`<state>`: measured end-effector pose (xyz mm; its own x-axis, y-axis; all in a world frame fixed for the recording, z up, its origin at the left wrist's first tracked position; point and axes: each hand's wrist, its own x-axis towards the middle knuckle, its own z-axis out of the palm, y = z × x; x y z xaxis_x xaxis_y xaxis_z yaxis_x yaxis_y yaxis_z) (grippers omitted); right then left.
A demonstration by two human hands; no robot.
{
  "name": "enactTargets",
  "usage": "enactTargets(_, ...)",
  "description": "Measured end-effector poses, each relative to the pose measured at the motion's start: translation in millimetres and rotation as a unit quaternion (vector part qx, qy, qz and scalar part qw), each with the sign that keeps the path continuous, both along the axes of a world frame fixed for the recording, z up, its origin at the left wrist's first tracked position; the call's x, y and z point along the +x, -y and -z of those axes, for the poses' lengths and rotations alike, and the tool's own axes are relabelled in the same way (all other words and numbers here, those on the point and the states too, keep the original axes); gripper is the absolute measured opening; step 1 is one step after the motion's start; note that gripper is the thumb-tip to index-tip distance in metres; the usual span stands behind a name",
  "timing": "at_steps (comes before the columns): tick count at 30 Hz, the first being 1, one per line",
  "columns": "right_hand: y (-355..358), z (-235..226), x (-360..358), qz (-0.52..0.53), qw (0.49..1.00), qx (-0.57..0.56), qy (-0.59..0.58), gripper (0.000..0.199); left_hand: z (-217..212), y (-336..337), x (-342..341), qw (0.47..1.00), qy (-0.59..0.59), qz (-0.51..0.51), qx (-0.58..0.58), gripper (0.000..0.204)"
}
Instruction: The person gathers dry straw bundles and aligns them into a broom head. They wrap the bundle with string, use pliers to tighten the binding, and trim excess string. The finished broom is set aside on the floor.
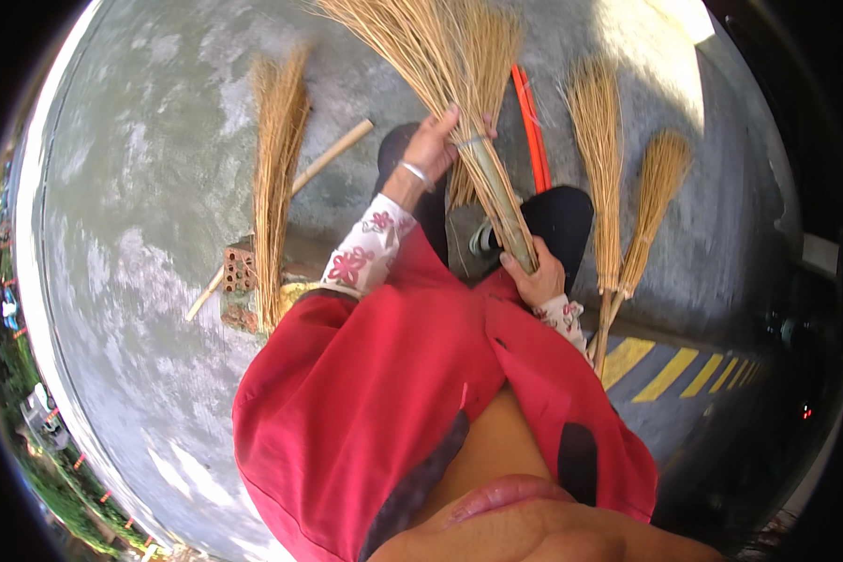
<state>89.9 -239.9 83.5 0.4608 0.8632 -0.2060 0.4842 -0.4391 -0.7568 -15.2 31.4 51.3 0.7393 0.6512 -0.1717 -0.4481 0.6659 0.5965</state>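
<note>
In front of me is a bundle of straw broom bristles (398, 47), slanting from the upper left down toward my lap. Its stalks fan out at the far end and gather around a greenish, stem-like strip, with a thin band around them. My left hand (429, 148) is closed around the bundle near that band. At the narrow near end, my right hand (537, 274) grips the stalks. Behind the held bundle, partly hidden by it, another straw bundle (498, 47) lies between my knees.
Left of me, a straw bundle (276, 140) lies across a perforated brick (241, 270) and a wooden stick (335, 155). Red-orange poles (531, 126) are on the grey floor beyond my right knee. Two finished-looking brooms (598, 159) (656, 201) lie at right, near yellow floor stripes (665, 375).
</note>
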Motion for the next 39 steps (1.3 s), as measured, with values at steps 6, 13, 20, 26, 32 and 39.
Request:
enactTargets(6,-23,-2,11,-0.021,0.999,0.036,-0.001,0.057,11,3,11,0.994,-0.042,-0.078,0.058,0.048)
enactTargets(13,-24,16,8,-0.018,0.994,0.079,-0.080,0.058,26,5,15,0.973,-0.148,-0.140,0.109,0.056)
enactTargets(20,-37,18,26,-0.016,0.837,0.021,-0.546,0.035,13,-8,-2,0.998,0.050,0.016,0.022,0.049)
enactTargets(26,-56,29,17,0.014,0.814,0.018,-0.581,0.039,13,-11,-5,0.998,-0.045,-0.047,-0.010,0.029)
enactTargets(32,-23,16,0,0.017,0.977,-0.003,-0.215,0.043,18,-15,13,0.984,-0.138,-0.110,0.004,0.025)
enactTargets(39,-23,18,7,0.030,0.937,0.041,-0.345,0.035,24,-16,32,0.961,-0.241,-0.122,0.051,0.032)
